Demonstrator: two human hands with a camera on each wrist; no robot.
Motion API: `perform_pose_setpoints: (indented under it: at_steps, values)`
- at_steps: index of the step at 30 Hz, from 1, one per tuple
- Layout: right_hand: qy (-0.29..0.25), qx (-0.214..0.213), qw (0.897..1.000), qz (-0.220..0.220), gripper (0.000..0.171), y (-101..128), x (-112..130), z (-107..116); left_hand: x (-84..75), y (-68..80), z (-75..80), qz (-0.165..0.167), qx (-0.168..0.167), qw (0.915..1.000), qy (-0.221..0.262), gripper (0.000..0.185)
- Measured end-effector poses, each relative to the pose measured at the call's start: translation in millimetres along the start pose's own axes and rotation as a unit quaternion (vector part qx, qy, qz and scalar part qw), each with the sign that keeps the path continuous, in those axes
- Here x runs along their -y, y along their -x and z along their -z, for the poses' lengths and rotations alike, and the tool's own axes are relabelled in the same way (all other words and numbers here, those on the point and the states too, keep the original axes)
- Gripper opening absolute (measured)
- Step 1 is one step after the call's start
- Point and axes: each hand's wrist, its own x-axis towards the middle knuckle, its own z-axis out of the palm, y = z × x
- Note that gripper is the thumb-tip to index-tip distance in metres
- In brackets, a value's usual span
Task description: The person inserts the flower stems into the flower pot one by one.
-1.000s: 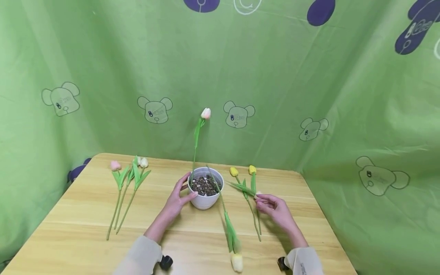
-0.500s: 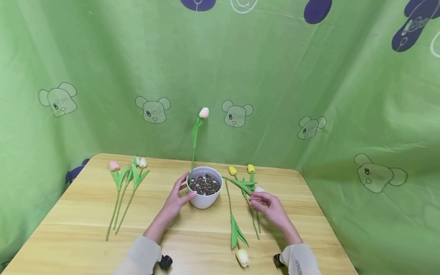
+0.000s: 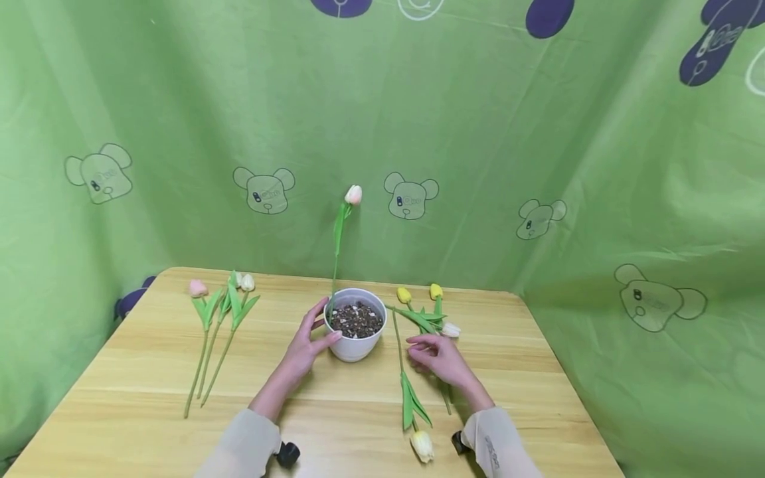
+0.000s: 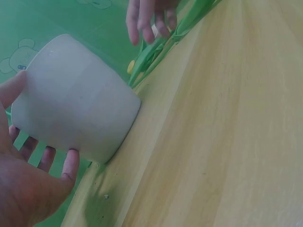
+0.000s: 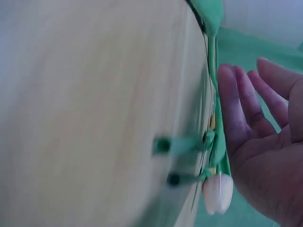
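Note:
My left hand (image 3: pixel 313 336) grips the left side of a white pot (image 3: pixel 357 346) filled with dark gravel; in the left wrist view, thumb and fingers of this hand (image 4: pixel 33 184) wrap the pot (image 4: pixel 75 109). One pink-white tulip (image 3: pixel 353 194) stands upright in it. My right hand (image 3: pixel 435 355) hovers with relaxed fingers over the stems right of the pot, holding nothing. A cream tulip (image 3: pixel 422 446) lies flat just left of that hand, bloom toward me. A white tulip bloom (image 3: pixel 451 329) lies just beyond its fingertips, and shows next to the palm (image 5: pixel 265 142) as a pale bud (image 5: pixel 218 193).
Two yellow tulips (image 3: pixel 404 295) lie behind the right hand. A pink tulip (image 3: pixel 197 288) and a white tulip (image 3: pixel 247 282) lie together on the left of the wooden table (image 3: pixel 119 398). Green printed cloth (image 3: pixel 478 133) walls the table's back and sides.
The right hand has let go of the white tulip and moved left, fingers now relaxed. The cream tulip, earlier leaning by the pot, has settled flat. The left hand has stayed on the pot.

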Motion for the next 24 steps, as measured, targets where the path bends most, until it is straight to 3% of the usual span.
perform_pose_setpoints:
  at_steps: [9,17,24]
  values:
    - [0.036,-0.014,0.998,-0.051,0.035,-13.8,6.3,-19.5,-0.5,0.1,-0.4,0.005,-0.002,1.0,-0.002,0.085]
    - [0.053,-0.026,0.995,-0.08,0.04,-21.9,10.2,-25.8,-2.9,2.7,-1.9,0.004,-0.002,1.0,-0.002,0.084]
    - [0.064,-0.033,0.992,-0.103,0.035,-27.0,9.6,-28.3,-2.0,2.8,-1.4,-0.001,0.001,1.0,-0.003,0.084]
